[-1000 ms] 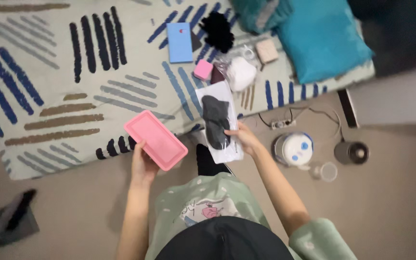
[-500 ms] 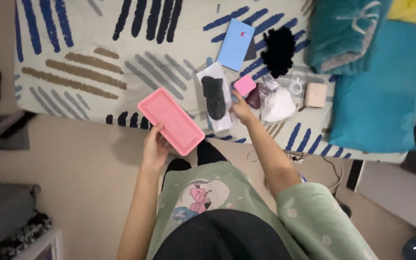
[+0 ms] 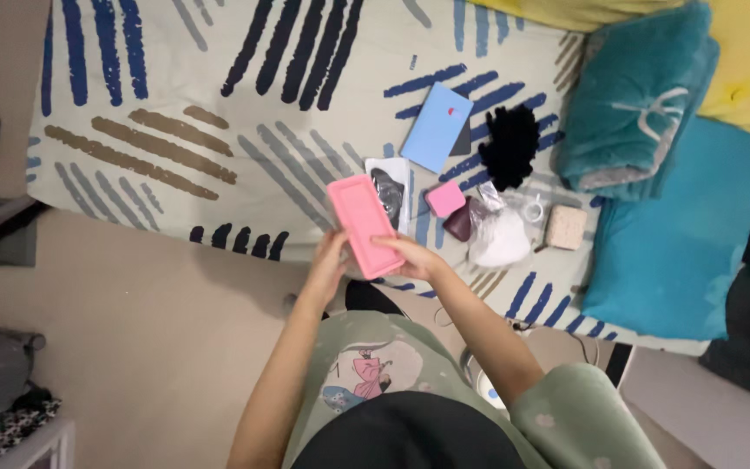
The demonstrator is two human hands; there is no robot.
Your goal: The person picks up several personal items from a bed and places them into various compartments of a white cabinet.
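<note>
Flat pink rectangular plastic case [image 3: 364, 225] is gripped at its near end by both hands, left hand [image 3: 326, 260] & right hand [image 3: 416, 257], fingers closed; long axis runs away over patterned bedsheet [image 3: 219, 130].

Both hands raised together in front of the chest, fingers closed in a grip.

The left hand [image 3: 327, 260] is held up on a bare forearm, fingers curled inward, while the right hand [image 3: 414, 258] comes across from a bent elbow — its arm in a loose pale-green sleeve pushed up toward the elbow — and the two hands sit close together, just apart, palms turned toward each other.
</note>
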